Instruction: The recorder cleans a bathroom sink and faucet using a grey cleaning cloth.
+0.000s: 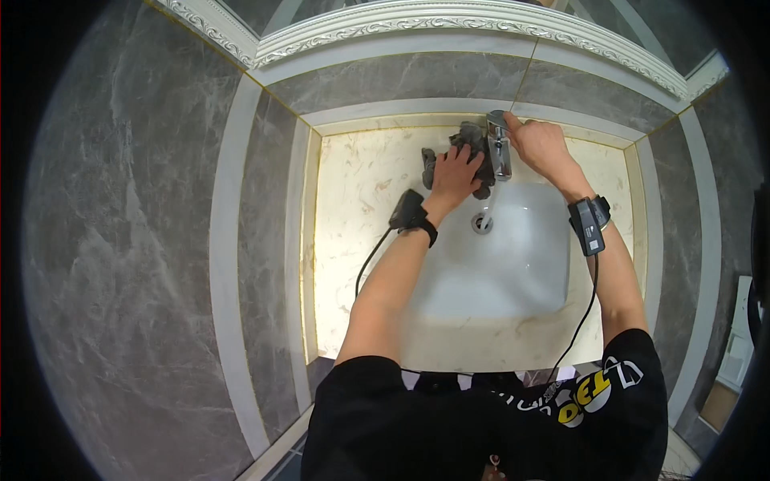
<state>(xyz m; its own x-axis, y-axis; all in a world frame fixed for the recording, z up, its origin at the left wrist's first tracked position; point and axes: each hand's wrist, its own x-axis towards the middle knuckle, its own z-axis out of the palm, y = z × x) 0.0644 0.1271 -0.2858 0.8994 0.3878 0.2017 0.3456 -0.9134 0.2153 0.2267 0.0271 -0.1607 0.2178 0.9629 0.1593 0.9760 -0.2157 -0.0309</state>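
Note:
A crumpled dark grey cloth [471,137] lies on the marble countertop, left of the chrome faucet [499,147]. My left hand [457,176] rests on the cloth with its fingers spread; whether they grip it I cannot tell. My right hand [538,144] is at the top of the faucet, its thumb and fingers at the lever [497,118]. A stream of water runs from the spout down to the round metal drain [482,223] of the white washbasin [505,270].
The marble countertop [361,180] surrounds the basin, with grey tiled walls on either side. An ornate white mirror frame [457,18] runs along the back wall. Black devices [409,209] with cables are strapped to both wrists.

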